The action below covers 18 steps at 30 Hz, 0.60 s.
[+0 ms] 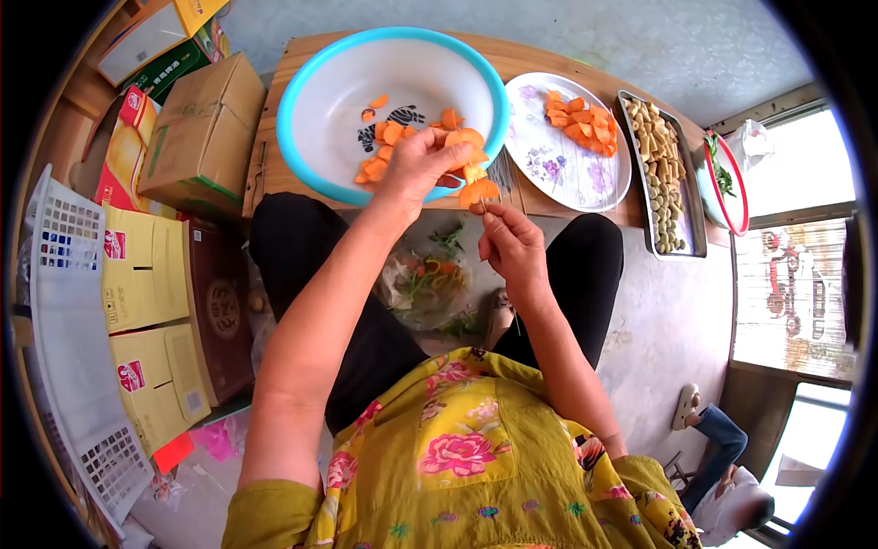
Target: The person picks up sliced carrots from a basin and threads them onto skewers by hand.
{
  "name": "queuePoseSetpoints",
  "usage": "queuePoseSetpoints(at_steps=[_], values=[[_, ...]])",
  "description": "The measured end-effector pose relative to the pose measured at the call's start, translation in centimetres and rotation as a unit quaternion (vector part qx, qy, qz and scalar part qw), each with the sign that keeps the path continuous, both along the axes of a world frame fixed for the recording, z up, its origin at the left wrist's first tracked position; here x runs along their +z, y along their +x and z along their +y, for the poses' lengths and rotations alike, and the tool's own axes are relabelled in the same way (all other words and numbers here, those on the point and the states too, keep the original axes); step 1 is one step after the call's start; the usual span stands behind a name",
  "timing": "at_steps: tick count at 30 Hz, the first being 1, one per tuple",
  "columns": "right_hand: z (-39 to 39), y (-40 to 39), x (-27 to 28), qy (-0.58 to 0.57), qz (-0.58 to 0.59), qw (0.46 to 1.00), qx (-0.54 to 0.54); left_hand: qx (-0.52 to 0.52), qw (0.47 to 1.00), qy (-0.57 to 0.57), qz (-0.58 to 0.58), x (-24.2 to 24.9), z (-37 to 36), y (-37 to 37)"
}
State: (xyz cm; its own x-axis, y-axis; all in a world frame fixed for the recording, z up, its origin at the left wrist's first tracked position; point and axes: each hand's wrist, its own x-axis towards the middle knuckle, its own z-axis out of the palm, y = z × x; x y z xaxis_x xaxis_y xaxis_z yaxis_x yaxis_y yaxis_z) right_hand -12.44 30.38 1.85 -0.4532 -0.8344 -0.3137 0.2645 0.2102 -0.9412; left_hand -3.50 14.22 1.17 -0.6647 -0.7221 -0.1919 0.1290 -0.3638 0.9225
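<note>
My left hand (426, 168) pinches orange slices (465, 138) over the right rim of a white basin (320, 101) with a blue edge. My right hand (514, 245) is closed on a thin skewer (518, 316), whose upper end meets a slice (478, 191) just below my left fingers. More orange slices (393, 134) lie in the basin. On the flowered white plate (549, 163) to the right is a pile of orange slices (585, 125), with several thin skewers beside its left edge.
A metal tray (698, 240) of skewered food and a red-rimmed bowl (743, 220) of greens stand at right. Cardboard boxes (203, 137) and a white plastic basket (78, 320) line the left. A bag of scraps (422, 284) lies between the knees. Another person (727, 503) sits lower right.
</note>
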Motion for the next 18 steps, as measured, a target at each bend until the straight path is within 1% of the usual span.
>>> queuePoseSetpoints(at_steps=[2, 5, 10, 12, 13, 15, 16, 18], values=[[-0.1, -0.1, -0.1, -0.003, 0.001, 1.0, -0.002, -0.037, 0.999, -0.02, 0.016, 0.5, 0.3, 0.1], [-0.2, -0.2, -0.1, -0.005, 0.001, 1.0, -0.001, -0.07, 0.997, -0.023, 0.025, 0.7, 0.2, 0.4], [-0.1, 0.1, 0.0, 0.005, -0.001, 1.0, -0.007, -0.082, 0.996, -0.02, 0.026, 0.0, 0.0, 0.3], [-0.1, -0.2, -0.2, -0.004, -0.073, 0.997, 0.0, -0.085, 0.996, -0.025, 0.03, -0.2, 0.0, 0.2], [-0.1, -0.3, -0.3, -0.004, -0.073, 0.997, 0.0, -0.09, 0.995, -0.024, 0.033, -0.2, 0.0, 0.2], [0.1, -0.6, -0.7, -0.018, -0.144, 0.989, 0.019, -0.095, 0.995, -0.023, 0.036, -0.3, 0.0, 0.2], [0.1, -0.7, -0.7, -0.018, -0.144, 0.989, 0.018, -0.102, 0.994, -0.022, 0.033, -0.2, 0.0, 0.2], [0.3, -0.8, -0.5, -0.025, -0.195, 0.98, 0.036, -0.11, 0.993, -0.021, 0.031, -0.3, -0.1, 0.2]])
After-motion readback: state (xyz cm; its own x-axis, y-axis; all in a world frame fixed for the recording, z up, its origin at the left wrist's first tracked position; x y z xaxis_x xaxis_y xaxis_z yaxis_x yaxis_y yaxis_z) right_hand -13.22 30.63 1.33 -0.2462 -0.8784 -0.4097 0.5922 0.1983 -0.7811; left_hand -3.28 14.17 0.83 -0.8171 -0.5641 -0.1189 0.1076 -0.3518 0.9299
